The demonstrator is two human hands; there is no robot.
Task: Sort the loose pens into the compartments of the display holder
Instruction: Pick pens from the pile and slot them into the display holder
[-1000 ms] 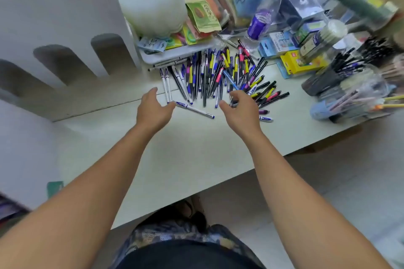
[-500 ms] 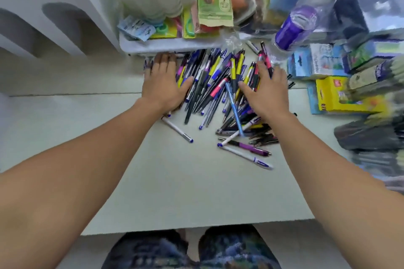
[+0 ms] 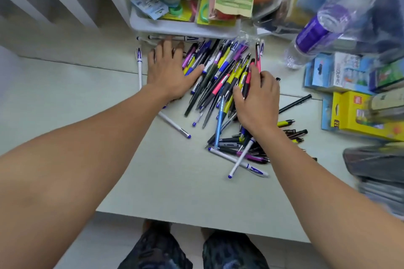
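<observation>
The left hand [image 3: 169, 74] lies flat on the left side of the pile of pens [image 3: 220, 76]. Its fingers are straight and spread a little, so its grip is wide open and holds nothing. The palm and fingers press down on the pens under them, and the thumb points right and touches a few pens in the middle of the pile. The right hand [image 3: 256, 98] lies on the right side of the same pile. Its fingers are a bit bent and rest on top of some yellow, pink and black pens, but they do not wrap around any pen, so this grip is open too. The pens between the two hands lie mixed up on the pale desk [image 3: 175, 181], some crossing over others. A white pen with a blue tip [image 3: 175, 125] lies on the desk just below the left hand, partly under the wrist. Another white pen [image 3: 139, 65] lies just to the left of the left hand. Two more white pens [image 3: 240, 159] cross each other below the right hand, close to the right arm. A black pen [image 3: 295, 103] lies apart, to the right of the right hand. Just past the fingertips of the left hand stands a white tray [image 3: 185, 28] full of small packs. A clear bottle with a purple label [image 3: 317, 28] lies far up to the right of the right hand.
</observation>
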